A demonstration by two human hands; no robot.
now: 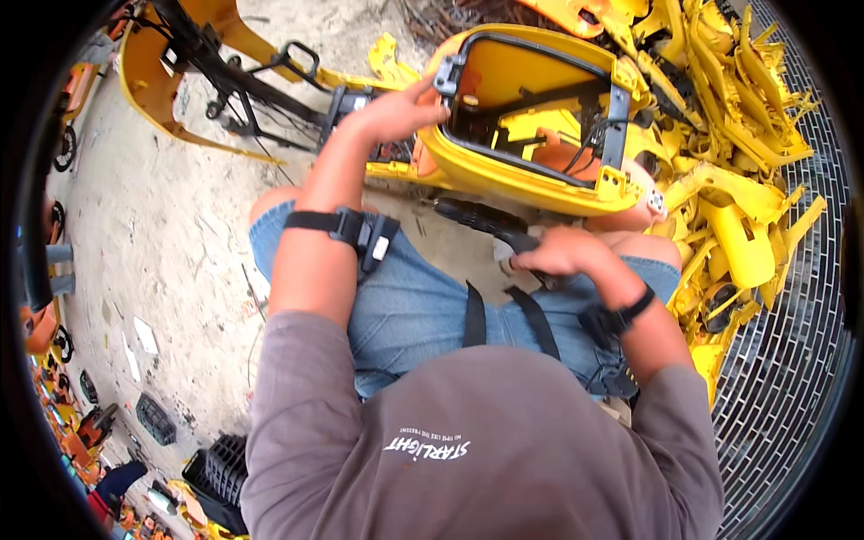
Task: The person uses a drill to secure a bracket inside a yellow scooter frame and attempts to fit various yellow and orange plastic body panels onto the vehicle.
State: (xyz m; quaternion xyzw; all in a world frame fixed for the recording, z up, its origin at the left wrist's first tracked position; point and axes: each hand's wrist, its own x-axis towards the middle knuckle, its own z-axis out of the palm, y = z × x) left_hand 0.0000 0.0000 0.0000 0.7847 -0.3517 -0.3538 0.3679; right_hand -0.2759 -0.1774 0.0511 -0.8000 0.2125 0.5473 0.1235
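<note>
Right hand clamped on black tool over lap, left hand gripping yellow shell rim, yellow parts pile beyond

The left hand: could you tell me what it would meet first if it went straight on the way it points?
The left hand points right, at the black bracket on the yellow shell; its fingertips seem already on it, though depth is unclear.

Shell ahead (across knees), parts pile right, frame left
</note>
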